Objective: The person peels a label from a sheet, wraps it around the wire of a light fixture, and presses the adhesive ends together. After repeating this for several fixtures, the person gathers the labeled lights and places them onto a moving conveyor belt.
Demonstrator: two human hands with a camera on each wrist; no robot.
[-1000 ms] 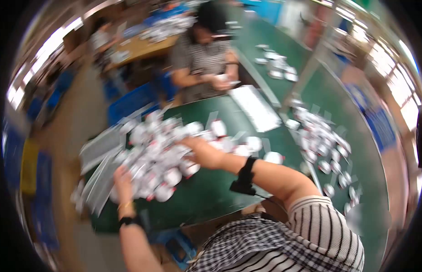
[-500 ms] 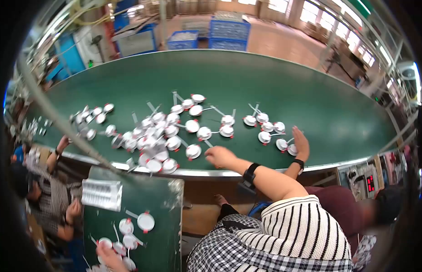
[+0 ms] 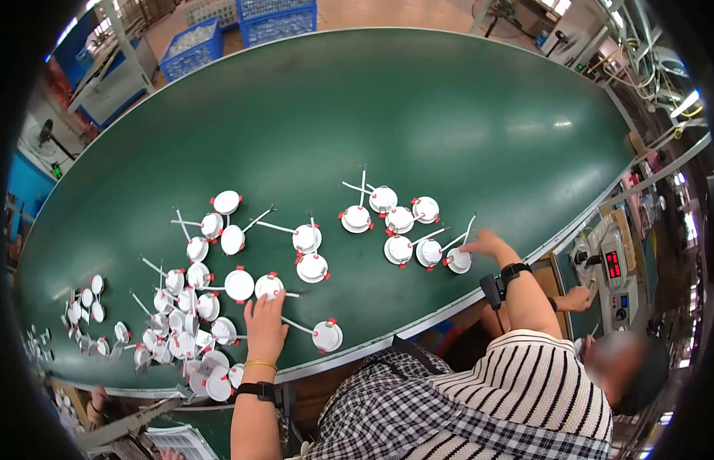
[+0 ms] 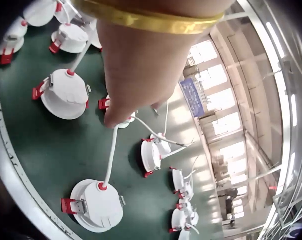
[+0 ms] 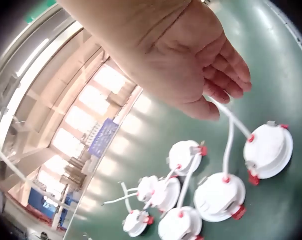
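White round downlights with red-tipped spring clips and short white cables lie on the green table. My left hand point(image 3: 266, 330) reaches over the near side with spread fingers. Its fingertips are right at the rim of one downlight point(image 3: 269, 285); in the left wrist view the hand covers most of that lamp. A single downlight point(image 4: 98, 207) with its cable lies near that hand. To the right, my right hand point(image 3: 491, 244) hovers low with loosely bent fingers by the end downlight point(image 3: 459, 261) of a small group. In the right wrist view its fingertips overlap the cable point(image 5: 237, 122) of the nearest lamp point(image 5: 268, 151).
A dense pile of downlights point(image 3: 177, 330) lies left of my left hand. Another person's hand point(image 3: 579, 299) is at the right beside a device with red digits point(image 3: 612, 264). Blue crates point(image 3: 276, 23) stand beyond the table's far edge point(image 3: 357, 29).
The view has turned from the smaller table with its heap to the large green table. My left hand has come over from the small table; my right hand has moved right to the end group.
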